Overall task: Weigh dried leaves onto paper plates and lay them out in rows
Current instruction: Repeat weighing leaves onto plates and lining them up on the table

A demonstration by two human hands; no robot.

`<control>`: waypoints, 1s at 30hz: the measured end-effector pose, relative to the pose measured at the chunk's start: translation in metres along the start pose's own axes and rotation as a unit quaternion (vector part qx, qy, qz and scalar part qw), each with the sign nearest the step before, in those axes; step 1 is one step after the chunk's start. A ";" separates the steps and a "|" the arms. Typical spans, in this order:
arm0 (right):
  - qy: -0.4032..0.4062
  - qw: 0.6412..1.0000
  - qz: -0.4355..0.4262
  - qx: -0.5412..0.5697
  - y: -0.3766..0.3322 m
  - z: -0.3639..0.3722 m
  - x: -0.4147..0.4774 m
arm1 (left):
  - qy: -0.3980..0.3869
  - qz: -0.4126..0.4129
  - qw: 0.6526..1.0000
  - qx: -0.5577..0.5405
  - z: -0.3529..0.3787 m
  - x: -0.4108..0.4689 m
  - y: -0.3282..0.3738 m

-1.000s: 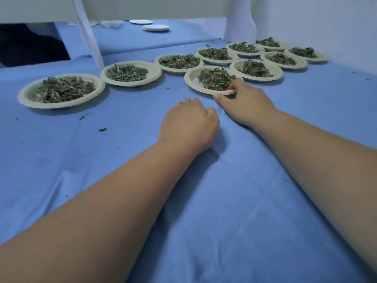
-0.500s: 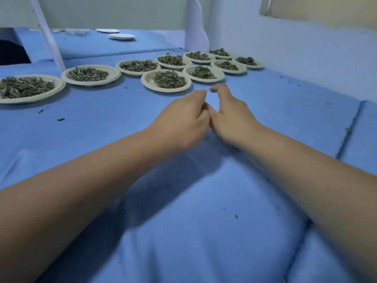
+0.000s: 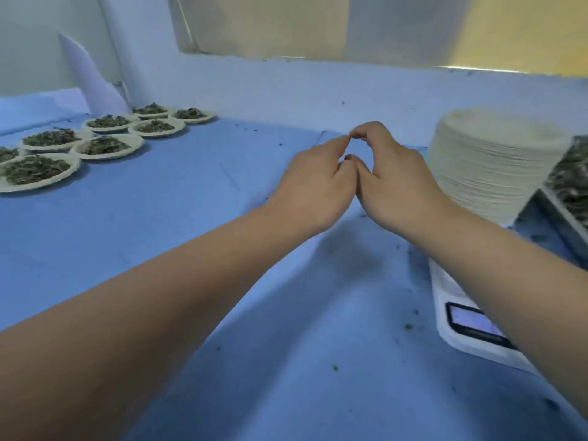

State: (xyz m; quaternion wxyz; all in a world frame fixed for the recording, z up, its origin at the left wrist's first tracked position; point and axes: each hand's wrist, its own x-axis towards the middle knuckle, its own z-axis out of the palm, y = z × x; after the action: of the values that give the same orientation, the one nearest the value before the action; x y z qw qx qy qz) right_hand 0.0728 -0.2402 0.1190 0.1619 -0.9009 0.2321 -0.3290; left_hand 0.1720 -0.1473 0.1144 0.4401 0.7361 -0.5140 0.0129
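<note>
Shifted right since a second ago: right hand [image 3: 394,179] off the rim of a filled plate, both hands drawn toward the weighing corner, rows now far left.

Nearest, at right, white scale [image 3: 461,342] on the blue worktop [image 3: 191,249], largely hidden under the right forearm, display facing up, figures unreadable. Further out, left hand [image 3: 315,189] and right hand side by side above the cloth, thumbs touching, forefinger tips meeting, other fingers loosely curled, holding nothing that shows. Just right of the right hand, close but apart, tall stack of empty paper plates [image 3: 490,163]. At the right frame edge, tray of dried leaves [image 3: 569,179], only partly in view. Far left, filled plates [image 3: 105,146] in two close rows. Leaf crumbs [image 3: 409,326] scattered over the cloth around the scale.

Probably between plates, about to take a fresh one from the stack.

Risks from here:
- Two plates lifting off stuck together, skewing the weight.
- Right forearm brushing or leaning on the scale, upsetting the reading.
- Stack tipping under a careless sideways pull.
- Stray crumbs riding onto the scale and adding to the count.
</note>
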 end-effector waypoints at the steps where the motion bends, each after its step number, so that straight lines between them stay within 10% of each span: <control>1: 0.017 1.000 0.008 -0.008 0.015 -0.016 -0.010 | -0.005 0.011 1.000 -0.003 0.016 0.003 0.014; 12: 0.135 0.973 0.128 -0.139 0.157 -0.143 -0.116 | -0.031 0.200 0.972 0.119 0.116 0.049 0.118; 19: -0.060 0.914 0.283 -0.284 0.207 -0.149 -0.139 | -0.082 0.208 0.940 0.257 0.138 0.074 0.143; 30: -0.038 0.920 0.249 -0.301 0.210 -0.144 -0.141 | -0.090 0.243 0.884 0.388 0.136 0.088 0.151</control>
State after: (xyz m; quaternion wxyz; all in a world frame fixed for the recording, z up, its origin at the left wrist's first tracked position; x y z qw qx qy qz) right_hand -0.1838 -0.3631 0.0578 -0.0314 -0.8323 0.5305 -0.1579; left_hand 0.0380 -0.3154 0.1684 0.0540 0.6980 -0.6684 0.2513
